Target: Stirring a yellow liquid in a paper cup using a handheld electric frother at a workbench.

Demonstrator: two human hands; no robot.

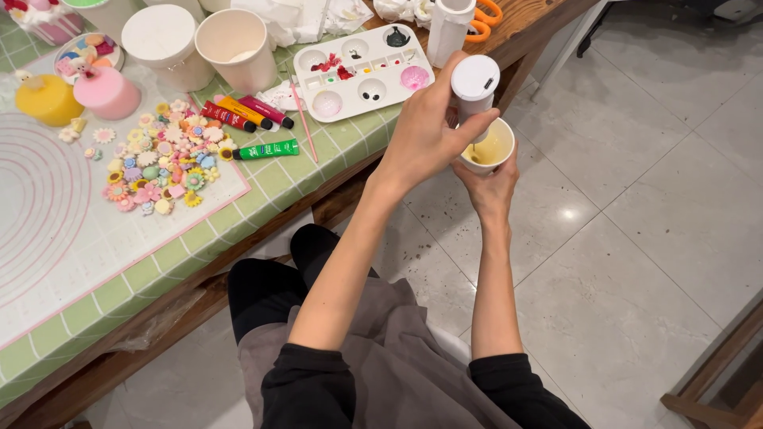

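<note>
My left hand (425,131) grips a white bottle (474,83) tipped upside down over a small white cup (497,143). The cup holds a pale yellow liquid. My right hand (493,187) cradles the cup from below, off the table's edge and above the floor. Both arms reach out from my lap, in black sleeves over a grey apron.
A green-checked table (286,183) lies to the left with a white paint palette (362,71), several paint tubes (246,115), a pink brush (302,119), small flower decorations (163,163), white cups (238,48) and pink and yellow candles. Tiled floor (636,238) spreads to the right.
</note>
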